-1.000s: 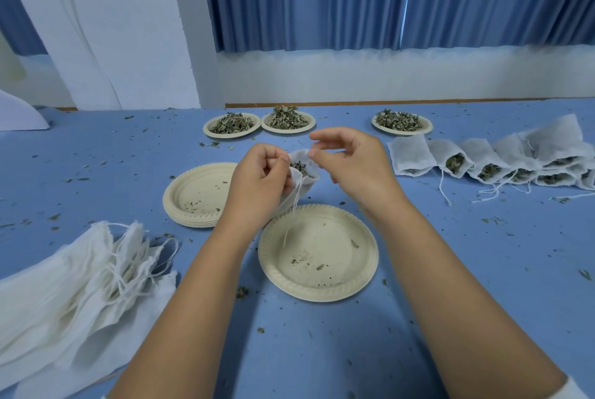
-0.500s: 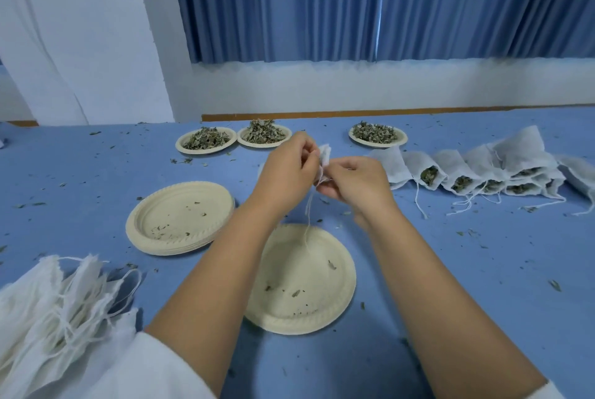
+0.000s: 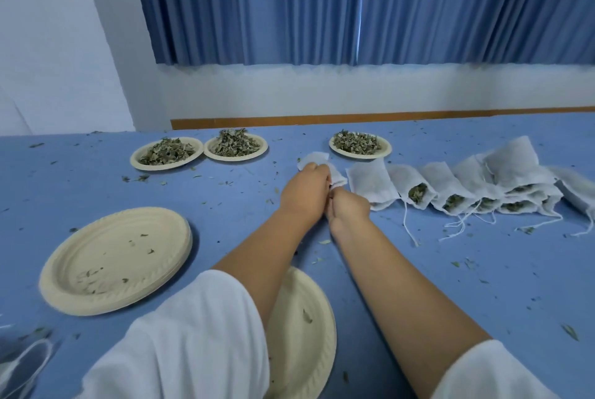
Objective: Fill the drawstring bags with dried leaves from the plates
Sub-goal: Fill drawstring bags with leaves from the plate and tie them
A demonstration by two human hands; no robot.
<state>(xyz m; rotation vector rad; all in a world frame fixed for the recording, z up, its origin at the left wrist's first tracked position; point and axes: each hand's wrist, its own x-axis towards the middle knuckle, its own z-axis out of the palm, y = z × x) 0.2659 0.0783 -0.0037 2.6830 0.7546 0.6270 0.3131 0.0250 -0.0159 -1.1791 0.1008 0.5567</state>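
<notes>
Moved rightward, the bag (image 3: 315, 159) seemingly touches the blue table (image 3: 418, 289)

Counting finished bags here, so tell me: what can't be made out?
All in the head view:
Drawstring bag: its mouth and cord are hidden by the left hand and right hand gripping it.
Row of filled bags: they overlap and the right edge cuts the last, so no sure count.
Near paper plate: partly hidden by the left sleeve.
White shape bottom left: blurred, cut off.
</notes>
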